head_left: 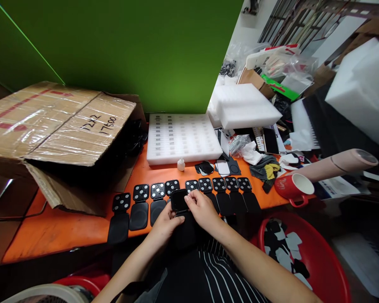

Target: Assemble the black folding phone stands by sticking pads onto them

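Note:
My left hand (166, 221) is closed on the left edge of a black folding pad (178, 201), its thumb near the lower rim. Closed in a pinch, my right hand (202, 208) grips the pad's right edge. The held pad has a dark, square, round-cornered panel tilted up over the table's front edge; its lower part is hard to make out against dark clothing. Behind and beside my hands lies a row of similar two-part black pads (139, 216). Their upper squares (140, 192) carry light round dots, and the lower squares are plain black.
An open cardboard box (66, 126) stands left on the orange table (66, 229). A white foam tray (183, 145), a small bottle (181, 164) and loose black pieces (206, 168) lie behind the row. Right are a red mug (287, 187), a tumbler (341, 164) and a red basin (326, 265).

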`<state>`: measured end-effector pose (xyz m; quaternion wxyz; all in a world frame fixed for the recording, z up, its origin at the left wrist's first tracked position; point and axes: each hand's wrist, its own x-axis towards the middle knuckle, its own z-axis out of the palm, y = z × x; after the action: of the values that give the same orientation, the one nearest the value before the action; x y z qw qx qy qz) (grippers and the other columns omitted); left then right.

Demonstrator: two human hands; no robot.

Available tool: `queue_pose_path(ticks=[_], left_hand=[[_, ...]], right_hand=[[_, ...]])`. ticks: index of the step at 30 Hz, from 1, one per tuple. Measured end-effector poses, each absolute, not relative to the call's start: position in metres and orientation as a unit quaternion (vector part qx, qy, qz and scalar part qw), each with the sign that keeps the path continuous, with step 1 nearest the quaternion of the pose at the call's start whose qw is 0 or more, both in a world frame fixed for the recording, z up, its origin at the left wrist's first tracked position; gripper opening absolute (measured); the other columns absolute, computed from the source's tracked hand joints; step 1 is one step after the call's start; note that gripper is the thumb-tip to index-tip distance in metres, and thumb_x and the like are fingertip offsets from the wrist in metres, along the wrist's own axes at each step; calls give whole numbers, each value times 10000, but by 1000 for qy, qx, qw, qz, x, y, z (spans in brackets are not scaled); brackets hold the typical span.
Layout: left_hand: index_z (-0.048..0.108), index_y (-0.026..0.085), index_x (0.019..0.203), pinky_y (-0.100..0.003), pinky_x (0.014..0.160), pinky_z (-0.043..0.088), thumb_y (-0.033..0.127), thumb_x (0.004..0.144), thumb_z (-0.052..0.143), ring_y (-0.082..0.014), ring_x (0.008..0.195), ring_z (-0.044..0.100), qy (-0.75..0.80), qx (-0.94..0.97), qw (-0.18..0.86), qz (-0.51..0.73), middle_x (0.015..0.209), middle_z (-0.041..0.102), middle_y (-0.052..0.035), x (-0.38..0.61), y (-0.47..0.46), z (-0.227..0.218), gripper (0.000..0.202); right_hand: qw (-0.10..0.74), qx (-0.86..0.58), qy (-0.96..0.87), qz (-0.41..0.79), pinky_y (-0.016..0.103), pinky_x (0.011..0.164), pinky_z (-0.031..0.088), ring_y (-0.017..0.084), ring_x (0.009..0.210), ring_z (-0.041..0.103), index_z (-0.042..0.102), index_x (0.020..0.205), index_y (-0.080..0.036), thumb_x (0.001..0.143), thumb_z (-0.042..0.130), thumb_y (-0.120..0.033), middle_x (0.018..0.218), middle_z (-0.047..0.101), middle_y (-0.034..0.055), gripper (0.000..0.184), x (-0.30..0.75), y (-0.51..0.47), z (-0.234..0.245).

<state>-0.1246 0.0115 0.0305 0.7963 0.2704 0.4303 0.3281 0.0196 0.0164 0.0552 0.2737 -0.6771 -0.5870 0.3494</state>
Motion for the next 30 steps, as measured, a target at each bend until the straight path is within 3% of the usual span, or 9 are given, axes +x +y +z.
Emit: queue_pose_path(ticks=[3, 6, 10, 13, 15, 18, 21, 26, 30], left_hand=[[584, 182, 1064, -308, 688, 495, 169, 557, 735, -237, 789, 663, 439, 269, 790, 333, 872, 715, -56, -125, 11, 26, 529], [596, 180, 1083, -344, 788, 490, 234, 598, 746, -260, 907, 647, 432, 272, 783, 355, 964, 706, -72, -123, 10, 28, 510], [627, 165, 1053, -370, 897, 450, 399, 682, 711, -278, 1016, 611, 450, 278, 760, 377, 1036, 692, -87, -119, 9, 34, 446], [638, 166, 1013, -358, 903, 447, 426, 668, 719, -275, 1018, 612, 458, 274, 755, 380, 1027, 697, -75, -117, 9, 38, 440], [630, 162, 1006, -363, 870, 467, 424, 661, 725, -278, 982, 628, 457, 266, 759, 379, 992, 704, -74, -117, 10, 41, 443], [601, 164, 1017, -362, 812, 492, 392, 641, 745, -273, 915, 651, 464, 256, 753, 391, 946, 706, -67, -117, 11, 44, 462], [584, 166, 1008, -342, 790, 495, 379, 634, 750, -251, 875, 657, 475, 264, 735, 406, 920, 700, -56, -118, 11, 44, 462], [594, 164, 905, -305, 691, 493, 414, 663, 719, -213, 746, 640, 503, 312, 695, 407, 750, 670, -17, -119, 11, 34, 369], [602, 158, 910, -312, 728, 485, 438, 643, 727, -226, 799, 641, 508, 310, 690, 411, 799, 683, -28, -118, 14, 33, 407]], right_hand=[[253, -690, -596, 324, 247, 601, 337, 155, 654, 504, 506, 717, -212, 849, 446, -291, 659, 556, -4, 166, 18, 16, 57], [232, -698, -606, 302, 250, 602, 331, 160, 669, 513, 516, 741, -211, 857, 441, -289, 676, 562, 0, 158, 16, 16, 59], [186, -692, -657, 235, 282, 693, 340, 175, 731, 535, 515, 742, -208, 864, 447, -289, 741, 595, 22, 161, 14, 17, 67], [162, -685, -686, 187, 318, 751, 340, 204, 790, 548, 527, 761, -200, 856, 481, -351, 789, 608, 49, 184, 17, 20, 73], [177, -689, -667, 222, 314, 732, 356, 210, 789, 554, 538, 817, -198, 843, 501, -391, 789, 608, 51, 198, 20, 22, 73], [247, -654, -594, 399, 279, 675, 391, 180, 750, 566, 545, 889, -206, 840, 494, -360, 803, 618, 28, 170, 23, 23, 64], [309, -595, -508, 541, 256, 647, 413, 157, 733, 563, 546, 832, -195, 803, 508, -293, 812, 613, 14, 109, 19, 22, 51], [332, -635, -499, 488, 260, 616, 384, 143, 653, 495, 472, 682, -194, 781, 510, -289, 679, 533, -12, 143, 7, 19, 41], [340, -636, -498, 482, 257, 607, 379, 140, 647, 489, 483, 680, -195, 782, 516, -308, 682, 544, -8, 156, 4, 21, 40]])
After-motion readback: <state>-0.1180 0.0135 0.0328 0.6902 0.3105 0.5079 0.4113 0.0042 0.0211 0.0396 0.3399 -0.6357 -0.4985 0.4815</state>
